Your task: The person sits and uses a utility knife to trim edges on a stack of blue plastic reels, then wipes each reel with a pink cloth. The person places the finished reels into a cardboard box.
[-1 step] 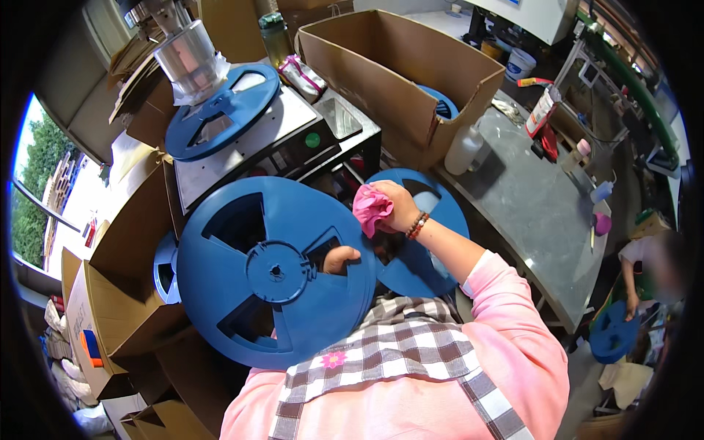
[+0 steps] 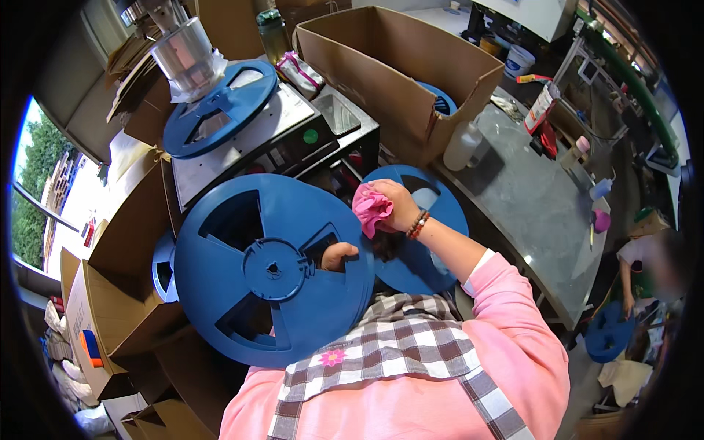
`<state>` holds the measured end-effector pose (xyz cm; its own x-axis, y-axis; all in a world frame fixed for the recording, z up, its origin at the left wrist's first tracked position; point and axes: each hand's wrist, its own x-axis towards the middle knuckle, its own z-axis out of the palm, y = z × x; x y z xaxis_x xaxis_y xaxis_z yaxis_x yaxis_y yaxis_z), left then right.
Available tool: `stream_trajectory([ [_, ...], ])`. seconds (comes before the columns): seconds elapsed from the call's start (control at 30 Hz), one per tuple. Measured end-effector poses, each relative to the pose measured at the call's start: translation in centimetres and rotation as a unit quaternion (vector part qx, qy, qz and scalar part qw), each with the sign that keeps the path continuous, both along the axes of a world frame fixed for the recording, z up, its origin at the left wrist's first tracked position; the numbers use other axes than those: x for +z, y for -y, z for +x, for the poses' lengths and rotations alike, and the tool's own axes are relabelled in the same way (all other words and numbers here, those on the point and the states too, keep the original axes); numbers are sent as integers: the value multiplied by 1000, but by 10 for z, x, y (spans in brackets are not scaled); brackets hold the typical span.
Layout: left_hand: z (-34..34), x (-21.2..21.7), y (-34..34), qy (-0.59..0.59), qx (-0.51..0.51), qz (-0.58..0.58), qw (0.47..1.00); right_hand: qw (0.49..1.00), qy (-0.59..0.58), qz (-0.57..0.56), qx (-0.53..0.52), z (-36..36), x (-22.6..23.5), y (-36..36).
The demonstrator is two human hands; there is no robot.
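A large blue plastic reel (image 2: 205, 293) stands tilted in front of my chest, its hub and cut-out windows facing me. My left hand (image 2: 339, 256) grips it from behind; only the thumb shows, hooked through the right-hand window, and the other fingers are hidden. In my right hand (image 2: 398, 205) a crumpled pink cloth (image 2: 372, 209) is bunched, just off the reel's upper right rim. Behind that hand lies a second blue reel (image 2: 449, 220), partly covered by my wrist and the front reel. Another blue reel (image 2: 253, 103) rests on the machine's flat top, beneath a metal cylinder (image 2: 187, 59).
An open cardboard box (image 2: 396, 55) with a blue reel inside stands beyond the machine. To the right, a grey table (image 2: 528, 198) bears a translucent bottle (image 2: 462, 147). Open cartons (image 2: 117, 315) sit at left. At far right another person's hand (image 2: 628, 304) touches a blue reel.
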<state>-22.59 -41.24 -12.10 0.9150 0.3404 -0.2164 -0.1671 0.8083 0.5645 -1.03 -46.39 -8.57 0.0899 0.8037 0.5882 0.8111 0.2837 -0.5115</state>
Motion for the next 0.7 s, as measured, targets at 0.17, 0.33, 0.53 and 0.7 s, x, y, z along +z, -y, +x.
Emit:
stream_trajectory([
  [0.17,-4,11,3,8,-56,-67,996,997,48,-8,68,-17,-1,35],
  [0.33,9,10,6,40,-36,0,999,984,129,-89,82,-49,-4,90],
  [0.53,12,15,-2,3,-63,150,987,986,-42,-142,70,-6,15,154],
  [0.7,13,26,10,-83,-10,61,995,729,-670,86,-111,101,-59,192],
])
